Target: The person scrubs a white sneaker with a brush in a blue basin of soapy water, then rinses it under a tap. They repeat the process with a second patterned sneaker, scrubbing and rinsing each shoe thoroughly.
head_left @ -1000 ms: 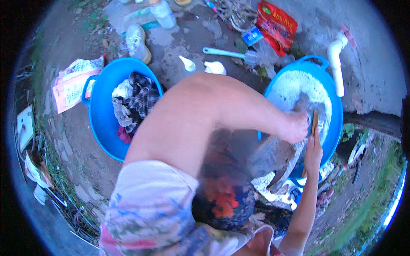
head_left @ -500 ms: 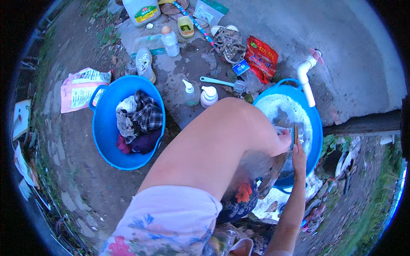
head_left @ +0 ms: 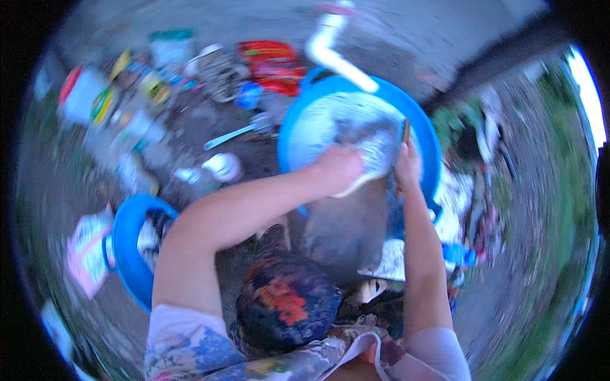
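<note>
A blue tub (head_left: 427, 114) with whitish foam (head_left: 312, 132) in it stands in front of me. Over it my left hand (head_left: 341, 167) is closed on a pale, wet shoe (head_left: 377, 154) with a cream sole edge; motion blur smears its details. My right hand (head_left: 408, 168) grips a wooden-backed scrubbing brush (head_left: 405, 131) just right of the shoe, its back edge pointing up. Whether the bristles touch the shoe, I cannot tell. Below the shoe, a grey-brown sloping surface (head_left: 346, 232) reaches toward my knee.
A white pipe (head_left: 324, 51) hangs over the tub's far rim. Left of the tub are a pump bottle (head_left: 222, 167), a light-blue long-handled brush (head_left: 229, 136) and a red bag (head_left: 272, 66). A second blue tub (head_left: 130, 222) with clothes sits beyond my left arm.
My view has swung right, so the foamy tub now sits nearer the middle. The shoe has come up into clearer sight, and my hands are farther apart. Both hands keep their hold.
</note>
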